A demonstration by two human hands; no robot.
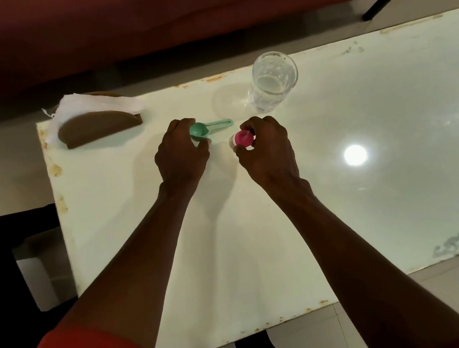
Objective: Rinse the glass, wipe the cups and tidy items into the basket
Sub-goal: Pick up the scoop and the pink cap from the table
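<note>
On the table [348,199], right hand [266,149] is pinching a small pink cup [242,139]; light, rigid, probably best held by its sides. Left hand [181,154] is curling beside a green scoop [208,127], grip unclear.

The left hand [180,151] hides part of the small teal plastic scoop [208,127]. The right hand [263,145] covers most of a small pink cup [242,138].

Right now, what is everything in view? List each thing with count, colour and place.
glass: 1, clear, upright, far side of the table
scoop: 1, teal, on the table, bowl end under the left hand's fingers
small cup: 1, pink and white, in the right hand
napkin holder: 1, brown, far left corner
napkins: white stack, in the holder
table: 1, white, chipped edges
sofa: 1, dark red, behind the table
left hand: curled over the scoop's bowl
right hand: grips the small cup
</note>
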